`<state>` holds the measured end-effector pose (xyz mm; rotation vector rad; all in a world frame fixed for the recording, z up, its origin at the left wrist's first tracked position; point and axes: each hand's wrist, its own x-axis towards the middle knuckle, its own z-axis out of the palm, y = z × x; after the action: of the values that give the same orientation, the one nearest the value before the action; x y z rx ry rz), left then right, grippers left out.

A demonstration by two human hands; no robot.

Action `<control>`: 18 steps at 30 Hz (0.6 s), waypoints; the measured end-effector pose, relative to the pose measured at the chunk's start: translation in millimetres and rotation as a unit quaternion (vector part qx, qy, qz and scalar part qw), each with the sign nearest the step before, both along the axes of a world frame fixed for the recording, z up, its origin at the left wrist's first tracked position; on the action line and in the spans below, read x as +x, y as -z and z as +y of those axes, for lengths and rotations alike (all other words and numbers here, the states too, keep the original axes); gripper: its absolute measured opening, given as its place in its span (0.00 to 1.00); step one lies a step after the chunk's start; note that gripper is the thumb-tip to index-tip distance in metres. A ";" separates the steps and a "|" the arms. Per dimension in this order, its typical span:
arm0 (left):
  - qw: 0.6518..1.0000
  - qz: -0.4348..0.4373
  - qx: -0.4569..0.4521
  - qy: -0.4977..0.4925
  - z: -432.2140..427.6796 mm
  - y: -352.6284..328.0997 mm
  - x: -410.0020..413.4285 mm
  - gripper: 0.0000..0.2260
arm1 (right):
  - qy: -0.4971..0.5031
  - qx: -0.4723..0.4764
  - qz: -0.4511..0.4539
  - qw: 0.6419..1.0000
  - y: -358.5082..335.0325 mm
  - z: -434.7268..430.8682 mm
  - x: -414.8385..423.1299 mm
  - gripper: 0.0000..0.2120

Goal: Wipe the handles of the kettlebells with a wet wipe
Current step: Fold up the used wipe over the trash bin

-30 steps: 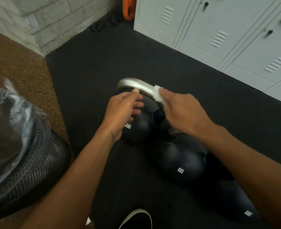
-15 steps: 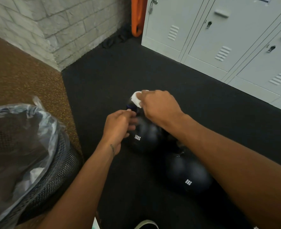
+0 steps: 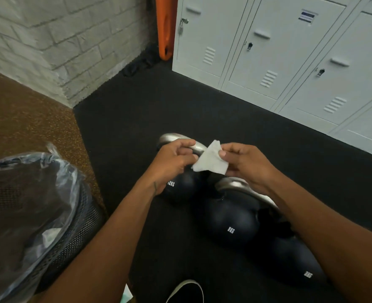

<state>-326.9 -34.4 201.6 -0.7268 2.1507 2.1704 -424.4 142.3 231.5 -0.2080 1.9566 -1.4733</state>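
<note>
Above three round black kettlebells [image 3: 231, 224] with silver handles [image 3: 172, 138], set close together on the black rubber floor [image 3: 137, 119], a white wet wipe [image 3: 210, 159] is held stretched: the left hand [image 3: 174, 159] pinches its left edge, the right hand [image 3: 245, 165] its right edge. A black mesh bin [image 3: 71, 232] lined with clear plastic stands to the left.

Bin [image 3: 49, 215] left, lockers [image 3: 290, 62] beyond kettlebells [image 3: 231, 226].

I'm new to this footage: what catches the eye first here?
A white wet wipe, pinched between left hand and right hand at centre, stands out against the dark kettlebells below. A lined mesh bin sits lower left; pale lockers fill the upper right.
</note>
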 end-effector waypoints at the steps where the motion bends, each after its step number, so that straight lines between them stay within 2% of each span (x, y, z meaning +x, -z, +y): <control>1: 1.000 -0.002 0.017 0.026 2.6 -5.5 0.6 0.20 | 0.011 -0.028 -0.035 0.999 -5.9 -1.5 5.0 0.08; 3: 0.996 -0.005 0.060 0.060 7.8 -16.2 4.8 0.21 | 0.019 -0.057 -0.075 0.995 -16.9 -3.3 14.8 0.10; 6: 0.992 -0.016 0.107 0.065 14.3 -30.8 16.0 0.15 | 0.023 -0.065 -0.097 0.993 -34.1 -2.0 30.0 0.12; 10: 0.995 -0.019 0.099 0.007 22.5 -47.9 36.2 0.10 | -0.012 -0.094 -0.119 0.988 -52.7 5.7 52.9 0.16; 15: 0.995 0.007 0.095 -0.026 31.8 -64.5 62.3 0.10 | 0.010 -0.109 -0.104 0.989 -63.6 12.7 76.3 0.11; 18: 0.997 0.019 0.071 -0.003 39.8 -72.9 76.4 0.11 | 0.015 -0.095 -0.105 0.990 -72.7 18.8 87.0 0.10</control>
<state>-250.6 5.4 274.5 -0.6900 1.9867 2.3293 -337.4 161.1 304.2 -0.1020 1.6608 -1.6329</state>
